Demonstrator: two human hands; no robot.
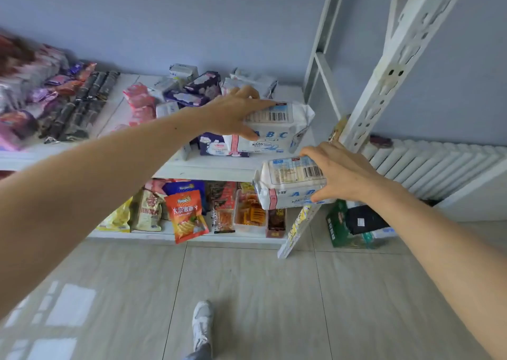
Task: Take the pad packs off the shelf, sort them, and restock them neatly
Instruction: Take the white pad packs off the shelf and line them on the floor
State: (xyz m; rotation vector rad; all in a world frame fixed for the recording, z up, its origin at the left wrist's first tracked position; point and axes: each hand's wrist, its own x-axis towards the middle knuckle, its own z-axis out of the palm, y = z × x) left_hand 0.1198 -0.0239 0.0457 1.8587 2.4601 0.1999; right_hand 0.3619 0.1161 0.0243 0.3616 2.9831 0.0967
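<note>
Right hand (338, 171) grips white ABC-lettered pad pack (290, 184), barcode up.

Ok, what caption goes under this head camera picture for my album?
Each hand, left hand and right hand, grips a white pad pack at the shelf.

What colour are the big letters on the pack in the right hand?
Blue, on the white pack, head view.

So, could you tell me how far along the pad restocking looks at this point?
Early. Nothing looks sorted yet. The left hand grips one white ABC pack on the shelf; the right hand holds a second ABC pack clear of it. Mixed pad packs behind lie jumbled, awaiting sorting.
</note>
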